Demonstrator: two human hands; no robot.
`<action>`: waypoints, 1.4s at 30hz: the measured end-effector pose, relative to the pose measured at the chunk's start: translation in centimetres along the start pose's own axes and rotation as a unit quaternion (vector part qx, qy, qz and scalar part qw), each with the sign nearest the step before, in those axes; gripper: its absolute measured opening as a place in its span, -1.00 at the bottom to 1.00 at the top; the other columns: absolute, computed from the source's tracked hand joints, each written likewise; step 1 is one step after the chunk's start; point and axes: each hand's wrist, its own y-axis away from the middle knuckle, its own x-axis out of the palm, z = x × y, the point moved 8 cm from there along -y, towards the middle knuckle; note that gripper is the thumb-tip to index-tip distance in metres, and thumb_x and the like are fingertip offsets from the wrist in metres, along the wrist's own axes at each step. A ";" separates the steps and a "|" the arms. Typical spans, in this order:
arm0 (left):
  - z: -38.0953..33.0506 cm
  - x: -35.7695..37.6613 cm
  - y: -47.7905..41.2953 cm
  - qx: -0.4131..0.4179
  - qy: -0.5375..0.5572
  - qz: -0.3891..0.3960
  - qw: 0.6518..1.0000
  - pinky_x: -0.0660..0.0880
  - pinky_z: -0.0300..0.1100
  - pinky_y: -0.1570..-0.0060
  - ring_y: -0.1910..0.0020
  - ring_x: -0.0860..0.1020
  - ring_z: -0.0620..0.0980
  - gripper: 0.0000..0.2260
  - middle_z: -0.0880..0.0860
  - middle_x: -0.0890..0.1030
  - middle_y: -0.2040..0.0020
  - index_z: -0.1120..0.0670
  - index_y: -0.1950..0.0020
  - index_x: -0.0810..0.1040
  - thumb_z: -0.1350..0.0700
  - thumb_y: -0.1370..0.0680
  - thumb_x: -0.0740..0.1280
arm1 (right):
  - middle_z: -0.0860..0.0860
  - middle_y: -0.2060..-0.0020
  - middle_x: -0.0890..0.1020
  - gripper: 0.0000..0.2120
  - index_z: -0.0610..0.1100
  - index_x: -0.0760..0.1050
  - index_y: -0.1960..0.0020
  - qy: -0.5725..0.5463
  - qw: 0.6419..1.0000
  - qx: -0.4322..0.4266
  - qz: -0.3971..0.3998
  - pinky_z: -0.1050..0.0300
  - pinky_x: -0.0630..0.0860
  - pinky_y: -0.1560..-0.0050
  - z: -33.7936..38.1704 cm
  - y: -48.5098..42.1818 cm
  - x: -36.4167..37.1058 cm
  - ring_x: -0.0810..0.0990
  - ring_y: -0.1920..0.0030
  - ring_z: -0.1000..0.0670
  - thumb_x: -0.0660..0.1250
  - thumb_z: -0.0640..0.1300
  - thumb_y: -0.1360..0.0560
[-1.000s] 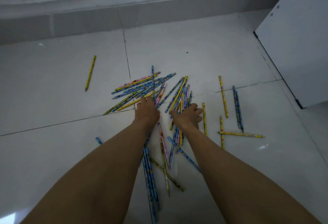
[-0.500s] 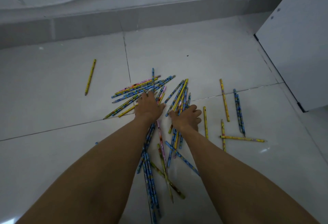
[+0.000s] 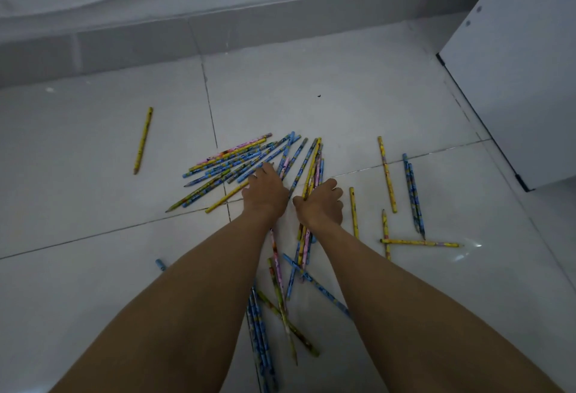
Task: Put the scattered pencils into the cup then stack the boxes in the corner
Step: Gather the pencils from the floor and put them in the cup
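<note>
A pale tiled floor (image 3: 311, 87) with thin dark grout lines fills the frame, bounded along the top by a grey skirting strip and a white wall; a white cabinet panel (image 3: 517, 81) stands at the upper right.

At the centre lies a heap of patterned blue, yellow and pink pencils (image 3: 237, 162), fanned out and crossing one another. More of them trail toward the lower centre between the two forearms. A single yellow pencil (image 3: 142, 140) lies well apart at the upper left. A few loose yellow and blue pencils (image 3: 413, 193) sit at the centre right, apart from the heap.

The left hand (image 3: 265, 194) rests palm down on the heap, its fingers spread over the pencils. The right hand (image 3: 321, 204) is just beside it, its grip curled around a small bundle of yellow and pink pencils that runs under the palm and out past the wrist; its fingertips are hidden beneath the hand. The two hands are near each other but not touching.
</note>
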 end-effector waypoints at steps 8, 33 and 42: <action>0.2 -1.4 0.5 -0.007 -0.090 -0.075 0.993 0.23 0.09 -0.32 -0.37 0.26 0.24 -0.37 0.23 0.24 -0.41 0.25 -0.41 0.21 -0.14 -0.52 0.25 | -0.21 -0.33 0.34 -0.28 -0.26 0.14 -0.39 -0.014 1.000 -0.008 0.012 -0.04 0.45 -0.13 0.1 -0.6 -0.4 0.44 -0.27 -0.25 0.44 0.04 -0.45; -0.6 0.7 0.2 0.038 -0.063 -0.029 0.997 0.39 0.12 -0.20 -0.35 0.29 0.24 -0.61 0.24 0.26 -0.39 0.26 -0.39 0.21 0.08 -0.63 0.14 | -0.23 -0.34 0.32 -0.32 -0.27 0.15 -0.39 -0.015 0.999 -0.012 0.030 -0.02 0.45 -0.16 0.1 -0.6 -0.5 0.45 -0.27 -0.25 0.44 -0.07 -0.46; -0.9 1.2 0.4 0.059 -0.130 -0.045 0.989 0.39 0.01 -0.22 -0.29 0.39 0.24 -0.72 0.28 0.37 -0.31 0.28 -0.32 0.25 0.21 -0.63 0.10 | -0.25 -0.28 0.42 -0.38 -0.28 0.20 -0.33 -0.023 0.999 -0.036 0.016 -0.03 0.45 -0.18 0.6 -0.4 0.1 0.46 -0.26 -0.24 0.44 -0.06 -0.46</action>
